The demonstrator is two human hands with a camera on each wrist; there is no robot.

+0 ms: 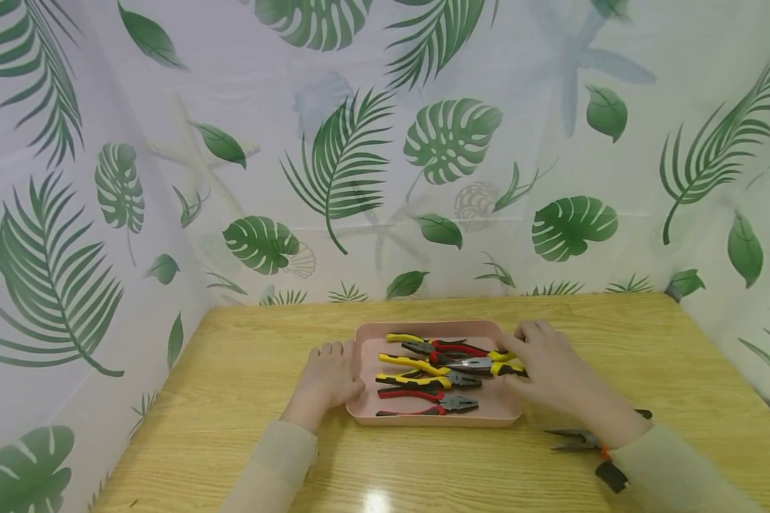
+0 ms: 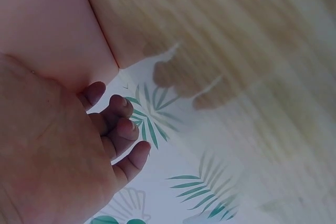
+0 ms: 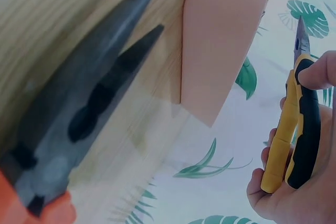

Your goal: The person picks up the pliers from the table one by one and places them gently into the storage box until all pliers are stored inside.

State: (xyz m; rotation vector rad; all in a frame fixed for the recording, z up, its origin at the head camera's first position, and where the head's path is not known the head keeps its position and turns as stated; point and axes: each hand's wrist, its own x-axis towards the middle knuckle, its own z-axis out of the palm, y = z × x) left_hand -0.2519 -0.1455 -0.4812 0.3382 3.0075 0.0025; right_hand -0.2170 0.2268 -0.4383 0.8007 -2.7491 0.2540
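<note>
My right hand (image 1: 548,360) holds needle-nose pliers (image 3: 302,114) with yellow and black handles, over the right end of a pink tray (image 1: 436,422). In the right wrist view, its thumb lies along one handle and the fingers curl round the other. My left hand (image 1: 330,374) rests against the tray's left end, fingers loosely bent along the outside in the left wrist view. Inside the tray lie several pliers, among them yellow-and-black pliers (image 1: 417,382) and red-and-black pliers (image 1: 445,404). Behind these, more pliers overlap, partly hidden.
Orange-and-black needle-nose pliers (image 1: 577,440) lie on the wooden table (image 1: 411,467), right of the tray and partly under the right forearm. A white leaf-print cloth (image 1: 372,178) hangs behind the table and along both sides.
</note>
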